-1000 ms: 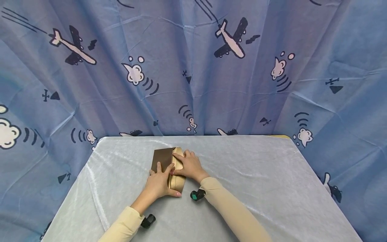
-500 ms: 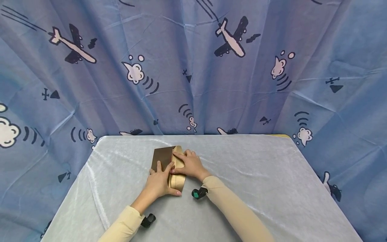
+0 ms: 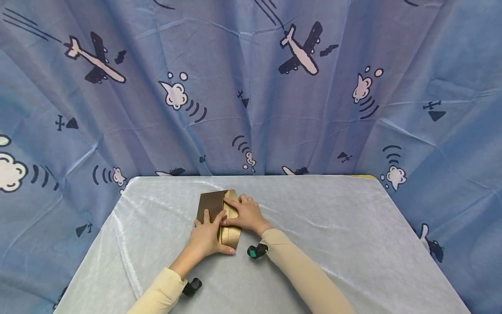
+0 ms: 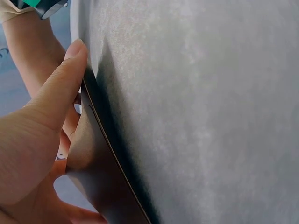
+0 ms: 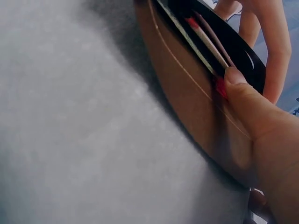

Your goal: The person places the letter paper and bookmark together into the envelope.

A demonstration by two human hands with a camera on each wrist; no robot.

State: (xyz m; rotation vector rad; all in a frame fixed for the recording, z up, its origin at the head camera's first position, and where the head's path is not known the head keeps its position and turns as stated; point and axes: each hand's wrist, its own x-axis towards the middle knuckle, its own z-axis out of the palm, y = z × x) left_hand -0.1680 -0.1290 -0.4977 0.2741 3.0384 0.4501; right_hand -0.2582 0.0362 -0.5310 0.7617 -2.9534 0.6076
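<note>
A flat box [image 3: 211, 202] with a dark brown face and a gold side lies left of centre on the table. My left hand [image 3: 204, 237] holds it, its fingers spread over the brown face and its thumb along the near end. My right hand [image 3: 248, 216] grips the gold side, with thumb and forefinger at the seam. In the right wrist view a long slot gapes along the box, and thin flat strips [image 5: 210, 44] with reddish ends show inside it. The right thumb [image 5: 236, 81] presses at the slot's edge. In the left wrist view the left thumb [image 4: 70, 70] lies at the box's corner.
A pale grey velvety cloth [image 3: 333, 226] covers the table [image 3: 129, 244]. Behind it hangs a blue curtain [image 3: 251, 87] printed with aeroplanes and clouds. Dark wrist cameras [image 3: 257, 251] stick out below both cuffs, close above the cloth.
The right wrist has shifted slightly right and back. Both hands stay at the same places on the box, which has hardly moved.
</note>
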